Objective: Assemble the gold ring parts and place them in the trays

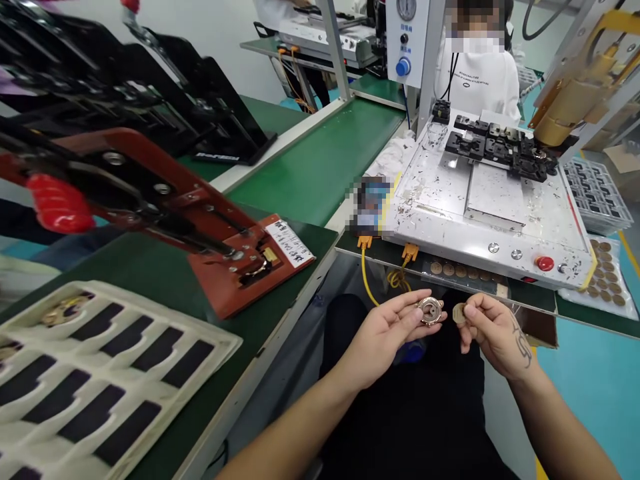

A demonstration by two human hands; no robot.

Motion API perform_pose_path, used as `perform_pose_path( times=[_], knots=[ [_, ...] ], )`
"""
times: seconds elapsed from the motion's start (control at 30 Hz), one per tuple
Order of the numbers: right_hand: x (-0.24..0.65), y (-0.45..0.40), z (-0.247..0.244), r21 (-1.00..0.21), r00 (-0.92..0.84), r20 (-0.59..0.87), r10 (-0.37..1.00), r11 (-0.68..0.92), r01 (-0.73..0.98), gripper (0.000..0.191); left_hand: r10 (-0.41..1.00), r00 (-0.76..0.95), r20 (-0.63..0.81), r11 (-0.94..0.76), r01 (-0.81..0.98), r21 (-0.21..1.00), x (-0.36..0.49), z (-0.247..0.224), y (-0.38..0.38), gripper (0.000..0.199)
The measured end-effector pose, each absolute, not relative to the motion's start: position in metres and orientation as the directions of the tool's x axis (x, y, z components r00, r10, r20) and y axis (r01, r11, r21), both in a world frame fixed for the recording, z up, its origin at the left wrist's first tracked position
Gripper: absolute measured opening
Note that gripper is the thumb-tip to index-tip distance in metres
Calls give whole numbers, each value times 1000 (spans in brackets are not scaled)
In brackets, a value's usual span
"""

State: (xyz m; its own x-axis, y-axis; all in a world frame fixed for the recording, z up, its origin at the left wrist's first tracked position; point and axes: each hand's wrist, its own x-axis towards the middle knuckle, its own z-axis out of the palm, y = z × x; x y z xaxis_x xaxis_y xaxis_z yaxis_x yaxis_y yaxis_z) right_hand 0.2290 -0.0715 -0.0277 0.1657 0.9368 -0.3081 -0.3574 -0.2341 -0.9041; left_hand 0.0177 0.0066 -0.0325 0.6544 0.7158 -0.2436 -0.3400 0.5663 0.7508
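Over my lap, my left hand (395,330) pinches a small round metal watch case (430,311), its open face turned up toward me. Inside its shiny rim I see a pale interior with dark spots, too small to make out fully. Close by on the right, my right hand (487,325) grips a thin tan disc (459,315) between thumb and fingers. The disc and the case are a short gap apart, not touching. Similar tan discs (606,270) lie in rows on a clear sheet to the right of the machine.
Ahead stands a white bench machine (430,220) with black fixtures (500,148) and a red button (544,263). A red-brown toggle press (235,267) and a cream tray (220,333) are on the left bench. Yellow cables (367,267) hang from the machine. A person in white (480,80) sits beyond.
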Motion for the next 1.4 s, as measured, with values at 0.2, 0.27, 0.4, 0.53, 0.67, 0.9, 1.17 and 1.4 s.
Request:
perform_pose_path(
  times=[0.2, 0.27, 0.4, 0.53, 0.67, 0.9, 1.17, 1.4],
  knots=[
    [229, -77, -27, -939, 136, -254, 958, -210, -272, 37, 720, 654, -231, 556, -346, 756, 17, -30, 4, 45],
    [230, -79, -29, -953, 137, -237, 962, -203, -227, 35, 721, 655, -227, 553, -345, 758, 16, -29, 3, 45],
    [229, -80, -32, -977, 146, -187, 972, -168, -131, 31, 720, 658, -220, 551, -349, 758, 14, -28, 1, 45],
    [222, -73, -22, -997, 186, -27, 982, -40, 65, 29, 711, 668, -217, 554, -343, 759, 13, -26, 0, 45],
    [211, -66, -10, -971, 150, 56, 987, 19, 237, 30, 719, 663, -206, 533, -336, 777, 14, -27, -3, 46],
    [202, -63, -9, -962, 137, 82, 987, 43, 270, 27, 724, 661, -195, 508, -320, 799, 13, -26, -5, 47],
    [204, -66, -13, -962, 136, 72, 988, 33, 270, 24, 738, 648, -187, 484, -317, 816, 15, -24, -9, 48],
    [203, -67, -17, -949, 167, 108, 980, 52, 311, 22, 761, 629, -161, 450, -332, 829, 20, -25, -15, 47]
  ],
)
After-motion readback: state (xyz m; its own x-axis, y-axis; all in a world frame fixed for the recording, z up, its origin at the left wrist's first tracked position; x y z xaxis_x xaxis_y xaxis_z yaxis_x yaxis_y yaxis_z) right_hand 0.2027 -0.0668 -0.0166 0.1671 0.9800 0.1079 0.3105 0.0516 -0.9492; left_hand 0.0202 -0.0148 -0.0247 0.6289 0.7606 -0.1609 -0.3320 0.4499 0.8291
